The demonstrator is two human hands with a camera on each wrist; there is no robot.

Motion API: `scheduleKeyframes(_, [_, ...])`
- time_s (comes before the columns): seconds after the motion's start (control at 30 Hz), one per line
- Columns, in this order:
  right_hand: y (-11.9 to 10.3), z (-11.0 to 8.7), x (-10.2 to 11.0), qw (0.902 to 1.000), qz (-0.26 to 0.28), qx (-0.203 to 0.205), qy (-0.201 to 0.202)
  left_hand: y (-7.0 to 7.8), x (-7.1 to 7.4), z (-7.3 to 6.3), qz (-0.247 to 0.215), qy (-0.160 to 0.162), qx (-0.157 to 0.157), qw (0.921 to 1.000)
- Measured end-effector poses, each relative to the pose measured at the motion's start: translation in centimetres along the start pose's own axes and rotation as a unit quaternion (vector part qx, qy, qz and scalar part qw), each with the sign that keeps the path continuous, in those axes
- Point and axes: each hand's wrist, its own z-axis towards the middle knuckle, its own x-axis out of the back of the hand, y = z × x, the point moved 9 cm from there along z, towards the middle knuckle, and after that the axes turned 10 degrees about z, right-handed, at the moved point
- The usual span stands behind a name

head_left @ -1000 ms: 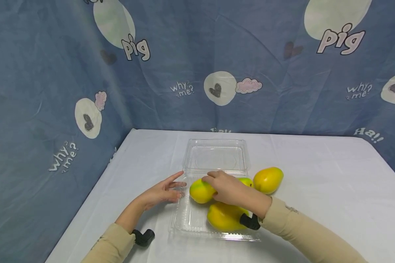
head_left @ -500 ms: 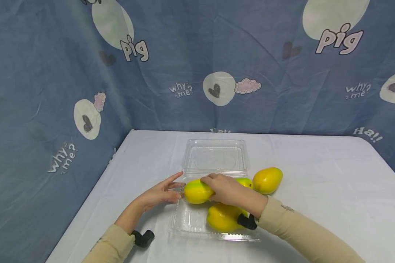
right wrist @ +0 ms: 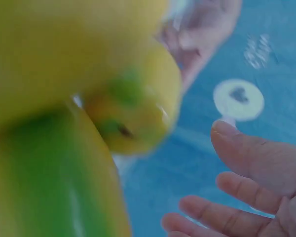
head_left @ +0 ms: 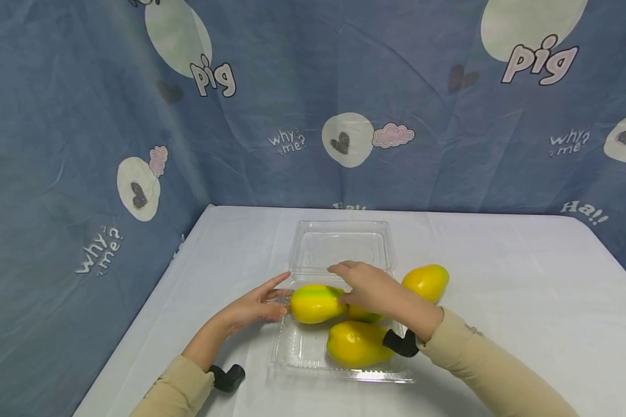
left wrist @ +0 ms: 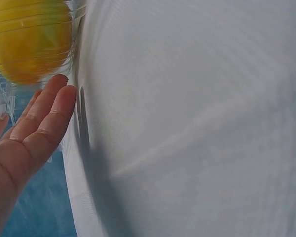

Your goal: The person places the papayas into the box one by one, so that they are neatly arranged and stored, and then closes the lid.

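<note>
A clear plastic clamshell box (head_left: 297, 347) lies with its lid (head_left: 344, 243) laid back. Inside it are three yellow-green mangoes: one at the left (head_left: 317, 304), one in front (head_left: 357, 344), and one mostly hidden behind my right hand (head_left: 364, 314). My left hand (head_left: 253, 307) rests at the box's left side, fingers extended near its wall; the left wrist view shows a mango (left wrist: 32, 42) through the plastic. Above the mangoes is my right hand (head_left: 372, 289), holding nothing. Its fingers (right wrist: 227, 215) stand spread and apart from the fruit in the right wrist view.
Another mango (head_left: 425, 281) lies on the white tablecloth (head_left: 511, 289) to the right of the box, partly behind my right forearm. A blue printed curtain (head_left: 271, 75) hangs behind and to the left of the table.
The left mango slid left toward the box's left wall in my right hand's grip, then my right hand let go and moved right and up. My left hand has kept still.
</note>
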Motion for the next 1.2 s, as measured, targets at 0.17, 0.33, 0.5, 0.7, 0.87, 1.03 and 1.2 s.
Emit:
scheduleKeyframes(0.17, [0.7, -1.2, 3.0, 0.9993, 0.014, 0.015, 0.031, 0.0, 0.0, -0.1, 0.002, 0.000, 0.000, 1.0000])
scheduleKeyframes(0.33, [2.1, -2.4, 5.8, 0.9978, 0.028, 0.015, 0.058, 0.1, 0.0, -0.1, 0.003, -0.002, -0.001, 1.0000])
scheduleKeyframes(0.5, [3.9, -3.6, 8.1, 0.9964, 0.038, 0.007, 0.076, 0.1, 0.0, -0.1, 0.003, -0.002, -0.002, 1.0000])
scheduleKeyframes(0.7, [7.1, -5.0, 9.2, 0.9953, 0.046, -0.024, 0.082, 0.1, 0.0, -0.1, 0.007, 0.003, 0.001, 1.0000])
scheduleKeyframes(0.87, [9.4, -5.9, 8.9, 0.9959, 0.043, -0.016, 0.078, -0.1, 0.1, 0.0, 0.006, 0.003, 0.004, 1.0000])
scheduleKeyframes(1.03, [11.7, -6.6, 8.0, 0.9965, 0.062, 0.003, 0.056, -0.2, 0.1, 0.1, 0.004, 0.004, 0.002, 1.0000])
scheduleKeyframes(1.2, [14.0, -7.1, 6.9, 0.9942, 0.093, 0.021, 0.050, -0.2, 0.1, 0.1, 0.001, 0.001, -0.001, 1.0000])
